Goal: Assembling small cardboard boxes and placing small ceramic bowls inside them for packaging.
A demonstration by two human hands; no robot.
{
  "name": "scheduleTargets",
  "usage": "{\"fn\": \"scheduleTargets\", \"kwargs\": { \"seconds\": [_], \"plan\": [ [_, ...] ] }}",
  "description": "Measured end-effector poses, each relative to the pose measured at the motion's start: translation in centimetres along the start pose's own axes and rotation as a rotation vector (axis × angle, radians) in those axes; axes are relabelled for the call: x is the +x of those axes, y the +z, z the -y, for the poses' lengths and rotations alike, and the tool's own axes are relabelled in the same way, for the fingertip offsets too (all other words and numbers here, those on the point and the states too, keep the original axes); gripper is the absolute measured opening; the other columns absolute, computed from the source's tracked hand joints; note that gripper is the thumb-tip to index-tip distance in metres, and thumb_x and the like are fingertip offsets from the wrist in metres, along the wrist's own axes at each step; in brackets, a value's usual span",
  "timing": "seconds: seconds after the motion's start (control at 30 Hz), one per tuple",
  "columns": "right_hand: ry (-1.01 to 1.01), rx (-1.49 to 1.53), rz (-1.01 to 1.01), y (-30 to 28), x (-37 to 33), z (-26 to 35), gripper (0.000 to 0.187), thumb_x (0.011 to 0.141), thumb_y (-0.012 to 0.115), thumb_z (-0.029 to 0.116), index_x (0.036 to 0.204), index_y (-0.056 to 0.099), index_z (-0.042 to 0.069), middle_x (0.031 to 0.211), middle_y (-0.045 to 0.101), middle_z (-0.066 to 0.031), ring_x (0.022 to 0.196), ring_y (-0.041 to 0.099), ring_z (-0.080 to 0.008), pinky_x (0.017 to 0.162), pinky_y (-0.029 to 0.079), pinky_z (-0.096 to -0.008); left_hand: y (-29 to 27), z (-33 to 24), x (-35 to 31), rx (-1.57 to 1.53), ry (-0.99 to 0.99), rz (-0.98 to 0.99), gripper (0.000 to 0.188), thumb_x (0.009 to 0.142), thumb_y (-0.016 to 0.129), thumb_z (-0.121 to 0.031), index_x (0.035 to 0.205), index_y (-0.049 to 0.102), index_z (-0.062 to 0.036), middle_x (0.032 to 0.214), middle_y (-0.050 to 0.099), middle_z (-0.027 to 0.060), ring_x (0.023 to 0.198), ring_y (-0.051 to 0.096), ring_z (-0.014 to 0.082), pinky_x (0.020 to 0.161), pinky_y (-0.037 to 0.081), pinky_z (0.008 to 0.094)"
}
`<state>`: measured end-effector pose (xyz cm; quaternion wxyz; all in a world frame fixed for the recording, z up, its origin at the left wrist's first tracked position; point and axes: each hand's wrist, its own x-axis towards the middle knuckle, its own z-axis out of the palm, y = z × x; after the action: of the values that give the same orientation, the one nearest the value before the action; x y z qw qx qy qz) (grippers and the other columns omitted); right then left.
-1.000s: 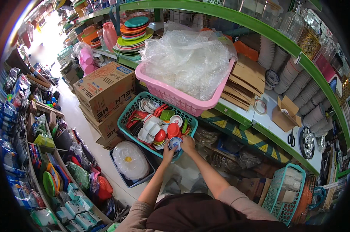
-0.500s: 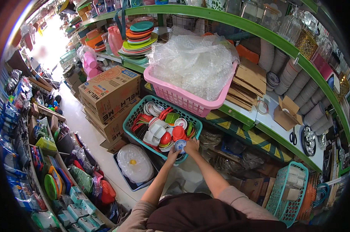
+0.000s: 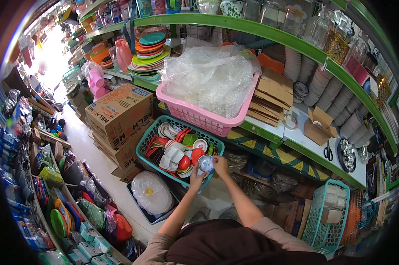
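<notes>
Over the near right corner of a teal plastic basket (image 3: 145, 161), I hold a small white-and-blue patterned bowl (image 3: 205, 163) with its inside tilted toward me. My left hand (image 3: 197, 178) grips its lower left edge, and my right hand (image 3: 220, 165) has its right rim. Behind the bowl, the basket is heaped with loose tableware: white square dishes (image 3: 175, 153), a red rounded piece (image 3: 184, 163), a green piece (image 3: 190, 139) and a white patterned dish (image 3: 200, 145). The fingertips under the bowl are partly hidden.
A pink basket (image 3: 199, 115) piled with bubble wrap (image 3: 208, 77) stands beyond on the green-edged shelf. Stacked cartons (image 3: 120, 108) are at the left, with a plastic-wrapped white lidded container (image 3: 151, 193) nearer me. Scissors (image 3: 328, 150) and an open small carton (image 3: 319, 125) lie on the right shelf.
The bowl is lifted slightly and turned so more of its inside shows. My right hand has shifted to its right rim. The whole view has swung a little, moving the surroundings leftward.
</notes>
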<state>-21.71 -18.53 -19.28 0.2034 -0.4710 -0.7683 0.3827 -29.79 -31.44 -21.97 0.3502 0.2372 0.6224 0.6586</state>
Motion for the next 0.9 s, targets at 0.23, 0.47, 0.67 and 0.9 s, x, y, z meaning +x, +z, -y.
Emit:
{"fn": "scheduleTargets", "kwargs": {
  "seconds": [0.23, 0.47, 0.67, 0.9],
  "plan": [
    [-0.159, 0.285, -0.420, -8.7, -0.7, 2.6, 0.013, 0.081, 0.065, 0.008, 0.090, 0.068, -0.001, 0.075, 0.063, -0.0127, 0.062, 0.060, -0.0207, 0.059, 0.047, -0.0311, 6.6, -7.8, 0.0, 0.036, 0.314, 0.015, 0.054, 0.082, 0.062, 0.001, 0.133, 0.043, 0.0043, 0.132, 0.052, 0.0172, 0.119, 0.052, 0.0255, 0.103, 0.037, 0.0323],
    [-0.234, 0.518, -0.744, -20.0, -2.0, 4.7, 0.010, 0.086, 0.062, 0.005, 0.090, 0.066, -0.003, 0.072, 0.054, -0.0021, 0.059, 0.044, -0.0074, 0.053, 0.036, -0.0237, 16.4, -15.2, -2.6, 0.153, 0.501, 0.024, 0.038, 0.084, 0.062, 0.000, 0.121, 0.057, 0.0001, 0.110, 0.064, 0.0129, 0.095, 0.062, 0.0190, 0.086, 0.047, 0.0304],
    [-0.246, 0.554, -0.871, -28.2, -2.7, 1.7, 0.010, 0.089, 0.061, 0.005, 0.092, 0.065, -0.004, 0.081, 0.058, 0.0005, 0.069, 0.050, -0.0038, 0.061, 0.041, -0.0187, 24.5, -17.6, -3.3, -0.009, 0.497, 0.164, 0.032, 0.086, 0.061, -0.001, 0.118, 0.059, 0.0014, 0.110, 0.065, 0.0105, 0.090, 0.062, 0.0144, 0.081, 0.048, 0.0288],
    [-0.275, 0.677, -0.981, -35.6, -4.1, -1.1, 0.012, 0.090, 0.061, 0.007, 0.095, 0.064, -0.004, 0.079, 0.058, 0.0023, 0.068, 0.048, -0.0027, 0.060, 0.039, -0.0181, 32.8, -18.6, -3.4, -0.080, 0.482, 0.314, 0.030, 0.087, 0.060, -0.002, 0.117, 0.059, 0.0013, 0.111, 0.065, 0.0077, 0.088, 0.061, 0.0132, 0.083, 0.046, 0.0271]
  ]
}}
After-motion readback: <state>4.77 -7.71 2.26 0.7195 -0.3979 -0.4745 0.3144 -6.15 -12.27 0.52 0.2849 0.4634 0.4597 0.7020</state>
